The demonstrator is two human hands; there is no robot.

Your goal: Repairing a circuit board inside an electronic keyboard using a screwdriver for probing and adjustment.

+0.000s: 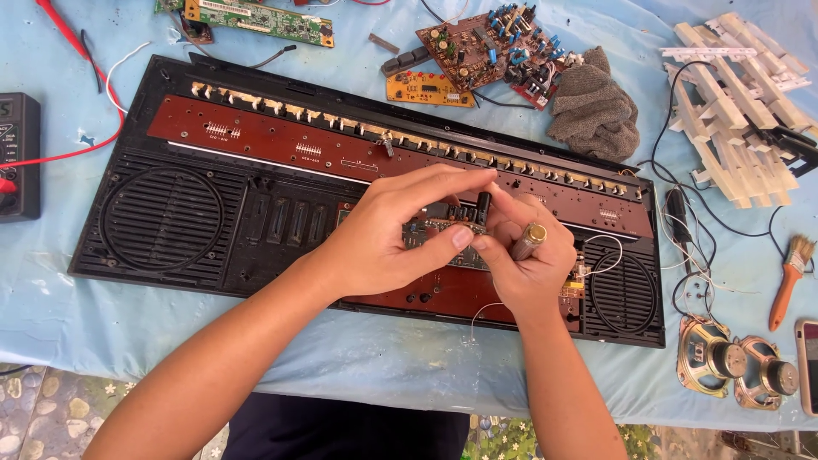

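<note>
Above the keyboard shell [170, 221], left hand [388, 234] and right hand [520, 255] pinched shut on a small circuit board [456, 223].

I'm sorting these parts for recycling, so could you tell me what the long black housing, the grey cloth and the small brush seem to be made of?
The long black housing looks like moulded plastic, matt, with slotted grilles. The grey cloth seems a knitted or towelling fabric, soft and crumpled. The small brush appears to have an orange handle, wood or plastic, I cannot tell which, with pale bristles.

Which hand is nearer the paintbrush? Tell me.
Right. The right hand is over the opened keyboard case, toward the paintbrush at the table's right edge; the left hand sits farther left.
</note>
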